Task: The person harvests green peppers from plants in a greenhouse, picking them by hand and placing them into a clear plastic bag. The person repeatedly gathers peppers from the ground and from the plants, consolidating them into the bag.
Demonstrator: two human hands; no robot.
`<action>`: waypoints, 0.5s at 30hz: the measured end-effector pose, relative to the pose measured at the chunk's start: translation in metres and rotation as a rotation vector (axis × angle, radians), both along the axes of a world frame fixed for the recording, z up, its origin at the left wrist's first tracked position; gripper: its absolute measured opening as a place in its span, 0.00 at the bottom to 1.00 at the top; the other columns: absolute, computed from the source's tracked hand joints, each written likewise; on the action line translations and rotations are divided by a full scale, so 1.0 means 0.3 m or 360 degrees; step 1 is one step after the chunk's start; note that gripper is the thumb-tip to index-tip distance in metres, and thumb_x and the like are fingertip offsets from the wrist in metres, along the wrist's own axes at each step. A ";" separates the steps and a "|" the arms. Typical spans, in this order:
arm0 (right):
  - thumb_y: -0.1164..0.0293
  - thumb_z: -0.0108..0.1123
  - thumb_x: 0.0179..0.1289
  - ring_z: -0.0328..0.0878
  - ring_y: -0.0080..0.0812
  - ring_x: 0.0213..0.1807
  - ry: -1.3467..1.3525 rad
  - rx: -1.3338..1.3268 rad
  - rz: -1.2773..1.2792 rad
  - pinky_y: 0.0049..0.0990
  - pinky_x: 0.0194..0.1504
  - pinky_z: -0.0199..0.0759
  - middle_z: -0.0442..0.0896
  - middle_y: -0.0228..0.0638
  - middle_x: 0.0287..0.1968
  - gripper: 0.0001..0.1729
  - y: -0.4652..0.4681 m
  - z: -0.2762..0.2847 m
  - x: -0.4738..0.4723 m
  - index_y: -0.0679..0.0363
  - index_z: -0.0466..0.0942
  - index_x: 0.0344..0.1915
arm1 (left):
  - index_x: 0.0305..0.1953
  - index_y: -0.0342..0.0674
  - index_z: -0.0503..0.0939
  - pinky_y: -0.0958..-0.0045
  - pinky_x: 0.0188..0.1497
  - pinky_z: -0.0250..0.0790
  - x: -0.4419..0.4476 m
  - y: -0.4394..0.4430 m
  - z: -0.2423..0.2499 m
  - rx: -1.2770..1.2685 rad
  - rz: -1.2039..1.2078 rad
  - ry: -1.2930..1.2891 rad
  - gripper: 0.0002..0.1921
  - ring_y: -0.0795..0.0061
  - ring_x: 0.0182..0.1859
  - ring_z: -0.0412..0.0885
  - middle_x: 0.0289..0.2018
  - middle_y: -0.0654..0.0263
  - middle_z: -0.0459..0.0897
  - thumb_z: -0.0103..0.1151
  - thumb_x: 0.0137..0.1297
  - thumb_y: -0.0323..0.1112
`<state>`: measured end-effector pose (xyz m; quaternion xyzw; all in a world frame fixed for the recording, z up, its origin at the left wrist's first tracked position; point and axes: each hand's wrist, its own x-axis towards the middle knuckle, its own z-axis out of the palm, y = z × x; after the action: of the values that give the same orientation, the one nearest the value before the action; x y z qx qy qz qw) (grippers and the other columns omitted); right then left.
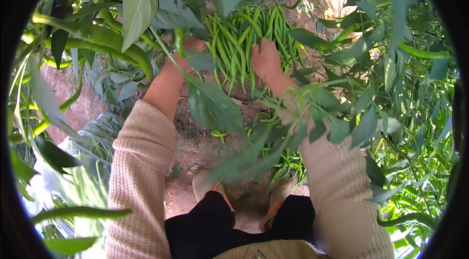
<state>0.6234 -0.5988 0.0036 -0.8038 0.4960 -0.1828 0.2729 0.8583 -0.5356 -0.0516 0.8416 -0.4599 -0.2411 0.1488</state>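
A large heap of long green chili peppers (234, 44) lies on the soil ahead of me, mostly lined up side by side. My right hand (266, 59) presses into the front of this heap with curled fingers. A curved pepper meets its knuckles, and its fingertips are buried among the peppers. At the heap's left edge is my left hand (193, 48), partly covered by leaves and a hanging pepper. Its fingers are hidden, so I cannot tell whether they hold anything. A bracelet or band (173, 51) circles the left wrist.
Pepper plants with leaves (216, 107) and hanging peppers (99, 37) crowd both sides and overhang my arms. A clear plastic bag (86, 163) with green contents stands at lower left. More loose peppers (289, 165) lie near my feet (205, 184) on cracked soil (198, 142).
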 end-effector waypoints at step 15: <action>0.63 0.58 0.68 0.81 0.41 0.38 -0.0369 0.0404 -0.0161 0.37 0.40 0.77 0.80 0.46 0.40 0.17 -0.131 -0.060 -0.044 0.67 0.71 0.44 | 0.45 0.35 0.82 0.62 0.57 0.66 -0.014 -0.010 -0.255 -0.0355 0.0397 0.0185 0.22 0.61 0.48 0.77 0.44 0.55 0.83 0.58 0.63 0.49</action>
<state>0.6103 -0.6381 -0.0143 -0.7105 0.5200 -0.2237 0.4180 0.8542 -0.5386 -0.1280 0.8550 -0.3666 -0.2164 0.2963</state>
